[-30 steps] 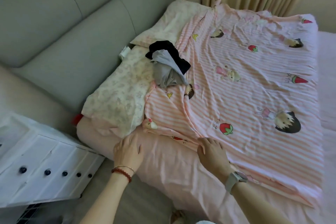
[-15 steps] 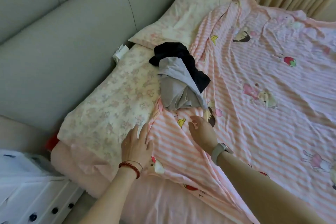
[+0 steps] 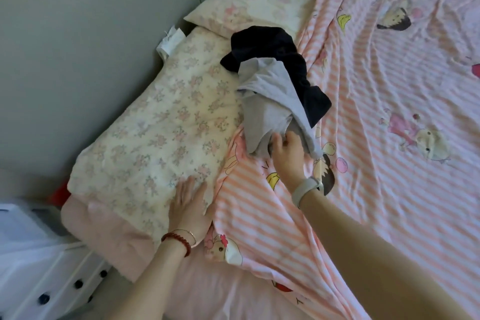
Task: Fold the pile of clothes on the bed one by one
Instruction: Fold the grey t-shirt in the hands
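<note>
Matt grey cloth garment lies on soft, creased striped cotton sheet.

A person's right hand grips the near edge of a crumpled grey garment that lies partly over a black garment on a bed, where a pink-striped cartoon-print sheet meets a floral pillow. The left hand, fingers flat, rests on the pillow's near corner beside the sheet's edge. A red bead bracelet circles the left wrist and a pale watch the right. A grey padded headboard rises behind, with a white drawer unit at lower left.
</note>
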`<action>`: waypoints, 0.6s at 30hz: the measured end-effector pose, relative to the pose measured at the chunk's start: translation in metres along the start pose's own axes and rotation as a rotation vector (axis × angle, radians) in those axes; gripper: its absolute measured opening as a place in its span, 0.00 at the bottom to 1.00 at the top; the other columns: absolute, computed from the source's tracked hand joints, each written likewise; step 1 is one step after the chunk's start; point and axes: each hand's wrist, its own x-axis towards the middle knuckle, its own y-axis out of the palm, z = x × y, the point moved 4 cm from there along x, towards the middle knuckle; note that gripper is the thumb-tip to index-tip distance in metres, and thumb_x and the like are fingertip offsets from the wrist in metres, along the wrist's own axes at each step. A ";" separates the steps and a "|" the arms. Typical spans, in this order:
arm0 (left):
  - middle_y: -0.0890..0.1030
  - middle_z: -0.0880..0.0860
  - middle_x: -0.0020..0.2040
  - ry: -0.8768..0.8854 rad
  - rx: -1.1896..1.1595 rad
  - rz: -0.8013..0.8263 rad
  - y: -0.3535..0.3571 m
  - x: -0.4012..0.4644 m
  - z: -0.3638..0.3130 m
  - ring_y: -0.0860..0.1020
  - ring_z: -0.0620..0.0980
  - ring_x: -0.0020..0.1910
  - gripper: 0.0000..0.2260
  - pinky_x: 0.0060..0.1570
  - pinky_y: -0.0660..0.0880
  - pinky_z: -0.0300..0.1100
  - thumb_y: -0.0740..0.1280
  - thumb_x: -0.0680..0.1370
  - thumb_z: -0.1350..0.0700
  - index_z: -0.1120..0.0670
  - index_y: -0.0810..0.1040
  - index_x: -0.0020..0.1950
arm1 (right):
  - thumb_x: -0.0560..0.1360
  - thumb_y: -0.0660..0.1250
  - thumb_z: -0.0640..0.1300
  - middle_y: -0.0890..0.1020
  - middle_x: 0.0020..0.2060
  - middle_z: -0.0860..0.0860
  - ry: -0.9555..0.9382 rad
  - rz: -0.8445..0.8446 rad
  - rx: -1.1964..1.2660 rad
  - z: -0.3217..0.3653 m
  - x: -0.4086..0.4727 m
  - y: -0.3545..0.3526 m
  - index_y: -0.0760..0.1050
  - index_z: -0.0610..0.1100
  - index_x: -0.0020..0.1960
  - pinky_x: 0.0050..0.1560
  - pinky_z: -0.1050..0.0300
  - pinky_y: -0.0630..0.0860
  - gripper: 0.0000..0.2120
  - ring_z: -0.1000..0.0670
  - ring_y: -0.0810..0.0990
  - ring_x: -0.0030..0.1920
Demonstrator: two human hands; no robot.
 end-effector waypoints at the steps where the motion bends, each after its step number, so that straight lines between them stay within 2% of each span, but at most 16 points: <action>1: 0.48 0.50 0.78 0.012 -0.102 -0.027 -0.006 -0.003 -0.004 0.44 0.51 0.76 0.26 0.74 0.49 0.49 0.56 0.80 0.46 0.49 0.53 0.76 | 0.77 0.59 0.43 0.68 0.33 0.47 -0.068 -0.008 -0.007 0.005 -0.014 -0.008 0.59 0.48 0.33 0.37 0.58 0.63 0.16 0.49 0.67 0.35; 4: 0.63 0.50 0.73 0.181 -0.359 -0.171 -0.031 -0.021 -0.033 0.58 0.49 0.72 0.24 0.70 0.56 0.40 0.62 0.78 0.51 0.54 0.62 0.73 | 0.77 0.58 0.49 0.67 0.36 0.55 -0.244 -0.002 -0.031 0.020 -0.067 -0.043 0.60 0.54 0.36 0.41 0.66 0.66 0.13 0.55 0.68 0.39; 6: 0.66 0.42 0.66 0.368 -0.446 -0.238 -0.050 -0.042 -0.066 0.63 0.42 0.68 0.26 0.67 0.57 0.33 0.61 0.74 0.44 0.51 0.65 0.70 | 0.76 0.58 0.50 0.68 0.37 0.56 -0.282 0.052 0.037 0.029 -0.096 -0.070 0.62 0.51 0.37 0.39 0.68 0.69 0.10 0.56 0.70 0.38; 8: 0.65 0.39 0.64 0.538 -0.515 -0.222 -0.064 -0.066 -0.101 0.63 0.39 0.67 0.26 0.66 0.59 0.32 0.59 0.72 0.40 0.46 0.64 0.68 | 0.74 0.58 0.54 0.70 0.35 0.54 -0.275 0.127 -0.010 0.039 -0.114 -0.099 0.65 0.47 0.37 0.40 0.60 0.74 0.13 0.51 0.73 0.37; 10: 0.66 0.41 0.65 0.675 -0.548 -0.168 -0.073 -0.088 -0.135 0.64 0.37 0.66 0.26 0.65 0.62 0.31 0.60 0.71 0.39 0.44 0.63 0.67 | 0.74 0.59 0.50 0.72 0.32 0.51 -0.289 0.193 -0.097 0.054 -0.127 -0.134 0.69 0.40 0.37 0.42 0.51 0.74 0.14 0.46 0.74 0.36; 11: 0.67 0.41 0.65 0.722 -0.582 -0.138 -0.076 -0.100 -0.150 0.65 0.38 0.65 0.25 0.64 0.64 0.33 0.60 0.71 0.39 0.44 0.63 0.66 | 0.74 0.59 0.48 0.72 0.32 0.50 -0.331 0.184 -0.131 0.067 -0.135 -0.156 0.70 0.37 0.38 0.42 0.50 0.75 0.14 0.46 0.75 0.36; 12: 0.69 0.40 0.63 0.754 -0.633 -0.111 -0.081 -0.112 -0.164 0.67 0.38 0.65 0.24 0.63 0.67 0.35 0.61 0.70 0.39 0.43 0.65 0.65 | 0.74 0.60 0.46 0.73 0.32 0.50 -0.381 0.128 -0.149 0.082 -0.142 -0.181 0.71 0.36 0.39 0.42 0.55 0.74 0.13 0.50 0.75 0.37; 14: 0.70 0.37 0.60 0.793 -0.743 -0.071 -0.092 -0.138 -0.187 0.71 0.41 0.63 0.22 0.62 0.71 0.40 0.60 0.70 0.39 0.43 0.68 0.62 | 0.75 0.60 0.42 0.73 0.33 0.56 -0.479 -0.113 -0.093 0.119 -0.164 -0.238 0.73 0.37 0.40 0.41 0.69 0.70 0.09 0.61 0.74 0.37; 16: 0.71 0.38 0.58 0.848 -0.823 -0.065 -0.106 -0.165 -0.204 0.72 0.39 0.60 0.19 0.60 0.72 0.39 0.59 0.70 0.39 0.42 0.69 0.59 | 0.76 0.60 0.41 0.74 0.34 0.58 -0.571 -0.303 -0.033 0.153 -0.194 -0.286 0.71 0.42 0.41 0.41 0.74 0.67 0.06 0.65 0.72 0.37; 18: 0.70 0.37 0.58 0.955 -0.829 -0.077 -0.121 -0.193 -0.218 0.71 0.34 0.58 0.18 0.58 0.71 0.32 0.59 0.70 0.39 0.39 0.69 0.58 | 0.76 0.59 0.45 0.72 0.33 0.54 -0.550 -0.227 -0.141 0.175 -0.220 -0.308 0.69 0.47 0.40 0.39 0.71 0.66 0.06 0.60 0.71 0.35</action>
